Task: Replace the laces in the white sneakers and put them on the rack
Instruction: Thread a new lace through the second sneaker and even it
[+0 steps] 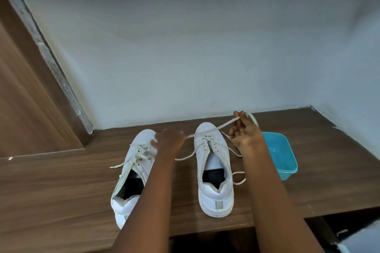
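Flat off-white lace, drawn into a near-straight line over the toe of the near sneaker, the one just beside the blue tub. Soft, light and limp, and probably slides through loose fingers, so best pinched close to an end, where the tip can be steered into an eyelet. Cannot tell whether threaded anywhere or free.

Near sneaker and far sneaker, the second well apart from the tub, both upright on the wooden table, toes pointing away from the person. Both laced but untied, with ends trailing on the table. Likely light with stiff soles, and easy to lift by the heel or collar.

Right hand, just beside the tub's rear corner, palm turned up and fingers curled round one end of the stretched lace, which loops over the fingertips. Left hand, beyond the near sneaker from the tub, knuckles up over the far sneaker's toe, fingers closed on the other end. Contact with the toe itself: cannot tell.

No rack in view.
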Demonstrator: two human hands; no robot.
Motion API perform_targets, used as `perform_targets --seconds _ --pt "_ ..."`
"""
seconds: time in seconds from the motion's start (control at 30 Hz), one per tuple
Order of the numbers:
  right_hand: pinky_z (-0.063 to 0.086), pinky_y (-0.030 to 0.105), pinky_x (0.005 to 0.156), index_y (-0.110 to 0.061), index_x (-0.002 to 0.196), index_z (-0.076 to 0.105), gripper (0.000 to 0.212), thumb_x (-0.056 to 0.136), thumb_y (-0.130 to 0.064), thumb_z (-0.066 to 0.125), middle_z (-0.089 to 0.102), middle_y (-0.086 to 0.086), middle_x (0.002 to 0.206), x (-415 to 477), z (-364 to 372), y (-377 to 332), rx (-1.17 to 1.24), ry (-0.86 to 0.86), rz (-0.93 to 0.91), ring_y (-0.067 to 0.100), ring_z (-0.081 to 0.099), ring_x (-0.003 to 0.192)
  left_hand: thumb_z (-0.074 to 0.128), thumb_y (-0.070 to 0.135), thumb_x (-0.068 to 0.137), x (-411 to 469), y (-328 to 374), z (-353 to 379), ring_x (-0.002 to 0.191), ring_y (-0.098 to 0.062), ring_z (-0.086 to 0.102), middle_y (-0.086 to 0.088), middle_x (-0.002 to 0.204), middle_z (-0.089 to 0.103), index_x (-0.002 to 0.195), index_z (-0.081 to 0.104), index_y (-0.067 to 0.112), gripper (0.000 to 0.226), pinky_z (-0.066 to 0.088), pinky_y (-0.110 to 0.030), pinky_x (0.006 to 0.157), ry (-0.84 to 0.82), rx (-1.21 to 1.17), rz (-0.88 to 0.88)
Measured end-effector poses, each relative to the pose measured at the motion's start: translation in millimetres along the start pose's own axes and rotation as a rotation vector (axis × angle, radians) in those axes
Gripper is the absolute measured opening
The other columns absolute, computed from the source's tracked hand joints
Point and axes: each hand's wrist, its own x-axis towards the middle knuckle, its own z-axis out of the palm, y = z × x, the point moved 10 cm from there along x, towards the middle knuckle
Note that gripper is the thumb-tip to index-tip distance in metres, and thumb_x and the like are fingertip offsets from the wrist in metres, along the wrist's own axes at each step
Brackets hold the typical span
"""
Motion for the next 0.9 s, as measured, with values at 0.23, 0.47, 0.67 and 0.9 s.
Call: perform_targets --seconds 0.23,0.47,0.67,0.9 --pt "0.036 0.024 0.101 -0.015 0.075 0.060 0.018 0.093 -0.013 0.057 0.063 0.001 0.100 -9.0 36.3 33.1 -0.206 -0.102 -0.005 0.010 0.058 0.093 0.061 0.051 0.084 -35.6 84.8 13.9 0.094 -0.003 0.063 0.013 0.095 0.071 0.104 0.070 0.031 0.029 0.046 -0.030 0.085 -0.200 -0.617 0.438" --pt "0.037 0.017 0.062 -0.015 0.077 0.064 0.014 0.090 -0.018 0.062 0.062 -0.008 0.077 3.1 27.7 37.8 -0.215 -0.062 0.042 0.005 0.055 0.071 0.071 0.028 0.083 -29.6 73.4 6.8 0.069 0.008 0.062 0.010 0.071 0.070 0.081 0.075 0.026 0.005 0.042 -0.019 0.077 -0.167 -0.687 0.371" --pt "0.038 0.015 0.051 -0.016 0.074 0.065 0.017 0.090 -0.018 0.062 0.067 -0.011 0.062 3.4 16.2 29.3 -0.106 -0.004 0.029 0.001 0.056 0.060 0.069 0.029 0.084 -28.3 67.9 8.2 0.075 0.006 0.059 0.001 0.085 0.074 0.090 0.076 0.018 0.015 0.039 -0.013 0.070 -0.197 -0.590 0.343" --pt "0.029 0.018 0.047 -0.012 0.069 0.061 0.019 0.087 -0.016 0.067 0.057 -0.007 0.053 9.8 2.6 23.7 0.011 0.077 -0.018 0.005 0.039 0.049 0.070 0.038 0.081 -27.6 64.2 3.2 0.090 -0.002 0.063 0.018 0.071 0.071 0.062 0.071 0.042 0.018 0.041 -0.043 0.094 -0.159 -0.512 0.349"
